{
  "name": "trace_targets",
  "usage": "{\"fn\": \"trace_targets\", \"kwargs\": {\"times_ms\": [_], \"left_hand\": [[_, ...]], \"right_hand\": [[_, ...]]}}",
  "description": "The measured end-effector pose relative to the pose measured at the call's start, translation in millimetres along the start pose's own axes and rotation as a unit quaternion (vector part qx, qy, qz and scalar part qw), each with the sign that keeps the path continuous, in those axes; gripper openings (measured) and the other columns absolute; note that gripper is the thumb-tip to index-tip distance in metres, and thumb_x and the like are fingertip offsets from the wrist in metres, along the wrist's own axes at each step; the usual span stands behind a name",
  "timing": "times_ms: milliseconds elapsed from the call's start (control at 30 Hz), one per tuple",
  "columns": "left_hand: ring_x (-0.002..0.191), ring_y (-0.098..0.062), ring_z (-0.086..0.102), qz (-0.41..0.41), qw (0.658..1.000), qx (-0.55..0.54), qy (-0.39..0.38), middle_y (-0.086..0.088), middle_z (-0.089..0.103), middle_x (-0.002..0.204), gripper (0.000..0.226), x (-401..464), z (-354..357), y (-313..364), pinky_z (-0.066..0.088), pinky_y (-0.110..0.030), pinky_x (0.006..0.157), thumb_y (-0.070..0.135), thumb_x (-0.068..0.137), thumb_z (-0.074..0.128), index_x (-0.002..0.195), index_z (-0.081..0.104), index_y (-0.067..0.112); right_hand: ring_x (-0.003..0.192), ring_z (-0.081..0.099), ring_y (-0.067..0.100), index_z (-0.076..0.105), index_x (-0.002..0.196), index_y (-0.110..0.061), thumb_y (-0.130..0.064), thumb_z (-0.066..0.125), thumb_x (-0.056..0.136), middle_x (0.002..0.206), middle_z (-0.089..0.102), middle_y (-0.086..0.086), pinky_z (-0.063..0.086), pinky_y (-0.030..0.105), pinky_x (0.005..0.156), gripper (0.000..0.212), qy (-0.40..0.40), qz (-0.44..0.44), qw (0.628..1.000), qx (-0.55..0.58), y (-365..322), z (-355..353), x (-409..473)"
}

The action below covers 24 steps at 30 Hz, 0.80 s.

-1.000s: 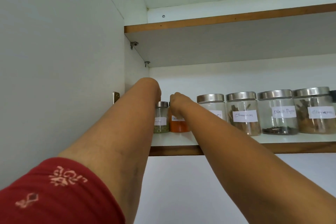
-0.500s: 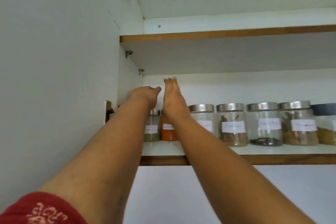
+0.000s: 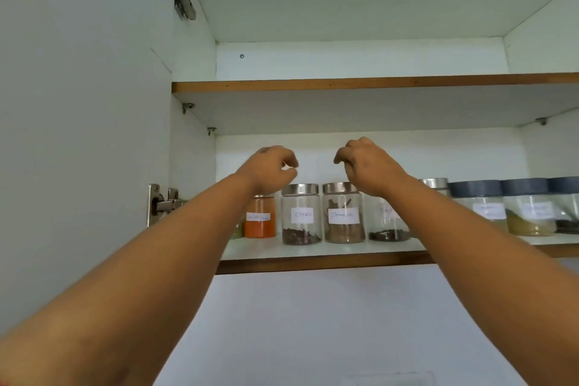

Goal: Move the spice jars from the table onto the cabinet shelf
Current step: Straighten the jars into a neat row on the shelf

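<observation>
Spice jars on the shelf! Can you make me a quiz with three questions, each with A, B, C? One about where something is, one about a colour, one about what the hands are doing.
1. Where is the jar labelled Cloves?
A. On the lower shelf, between the orange jar and the cinnamon jar
B. On the top shelf
C. In the left hand

2. What colour are the lids on the jars at the far right?
A. Red
B. Dark blue-grey
C. Yellow

3. What are the hands doing?
A. Each holds a jar
B. Both hang above the jars, holding nothing
C. Both press flat on the door

Answers:
1 A: the Cloves jar stands on the lower shelf, right of the orange jar and left of the cinnamon jar.
2 B: the dark lids look blue-grey.
3 B: the left hand and right hand have loosely curled fingers and no jar in them.
</observation>
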<state>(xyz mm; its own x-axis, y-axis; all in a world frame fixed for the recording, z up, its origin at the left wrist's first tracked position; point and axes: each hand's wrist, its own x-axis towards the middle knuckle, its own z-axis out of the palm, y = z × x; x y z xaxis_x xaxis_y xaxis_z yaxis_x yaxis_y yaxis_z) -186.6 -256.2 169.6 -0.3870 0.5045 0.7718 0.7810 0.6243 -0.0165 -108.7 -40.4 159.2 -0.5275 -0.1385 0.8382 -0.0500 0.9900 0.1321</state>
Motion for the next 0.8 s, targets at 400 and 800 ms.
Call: {"fn": "trace_targets", "kwargs": {"times_ms": [400,800], "left_hand": [[0.100,-0.019,0.057,-0.082,0.996,0.023,-0.038,0.000,0.067,0.105,0.037,8,25,20,0.050,-0.031,0.087,-0.005,0.083,0.046,0.100,0.070,0.018],[0.128,-0.024,0.046,-0.140,0.983,0.041,-0.108,-0.004,0.053,0.139,0.044,19,53,-12,0.038,-0.032,0.104,0.000,0.094,0.043,0.132,0.056,0.017]], "right_hand": [[0.104,0.058,0.026,0.062,0.120,-0.014,-0.006,0.047,0.090,0.118,0.061,0.006,0.044,0.030,0.083,0.034,-0.054,0.049,0.997,0.019,-5,35,-7],[0.100,0.052,0.026,0.048,0.125,-0.005,0.004,0.041,0.090,0.119,0.055,0.013,0.039,0.030,0.078,0.037,-0.159,0.059,0.985,-0.016,-11,72,20]]}}
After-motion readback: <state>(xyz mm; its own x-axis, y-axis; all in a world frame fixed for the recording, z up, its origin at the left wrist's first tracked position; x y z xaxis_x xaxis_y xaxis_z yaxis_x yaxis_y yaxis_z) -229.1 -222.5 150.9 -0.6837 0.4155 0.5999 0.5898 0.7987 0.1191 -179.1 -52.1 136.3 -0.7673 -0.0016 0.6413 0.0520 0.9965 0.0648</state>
